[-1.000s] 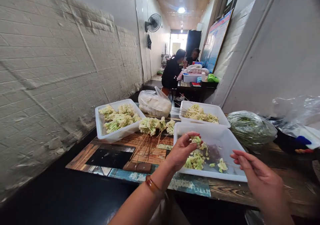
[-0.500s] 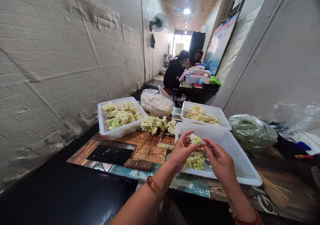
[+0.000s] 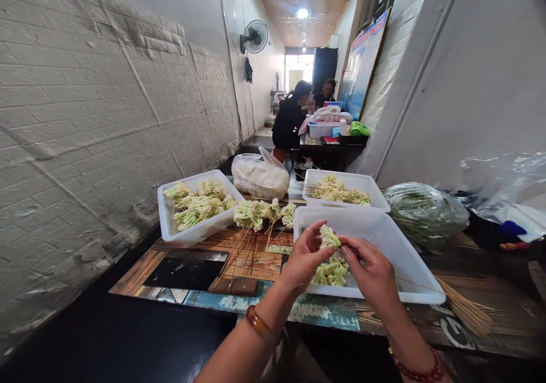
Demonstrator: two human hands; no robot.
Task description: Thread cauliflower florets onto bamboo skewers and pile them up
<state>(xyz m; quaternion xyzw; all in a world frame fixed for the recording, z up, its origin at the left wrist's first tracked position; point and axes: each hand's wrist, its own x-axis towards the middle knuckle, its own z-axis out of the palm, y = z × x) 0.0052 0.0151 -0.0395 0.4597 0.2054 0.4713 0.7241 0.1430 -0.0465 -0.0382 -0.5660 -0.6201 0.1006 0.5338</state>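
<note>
My left hand (image 3: 305, 258) holds a small cauliflower floret (image 3: 329, 237) between thumb and fingers, over the near white tub (image 3: 396, 246). My right hand (image 3: 371, 266) pinches the floret's stem end from the right; a thin stick runs from this hand toward the right. Below both hands, loose florets (image 3: 331, 271) lie in the tub. Left of the tub, skewered florets (image 3: 251, 215) rest in a bunch on the table, their sticks pointing toward me across a brown block (image 3: 233, 286).
White tubs of florets stand at the left (image 3: 170, 230) and behind (image 3: 379, 198). Between them sits a bag of white food (image 3: 260, 177). Wrapped greens (image 3: 420, 212) and bare skewers (image 3: 464, 309) lie at right. Two people (image 3: 288, 119) sit farther back.
The floret has turned more upright, its stem now toward my right fingers. The whole view has shifted slightly, so the scene sits a bit farther left.
</note>
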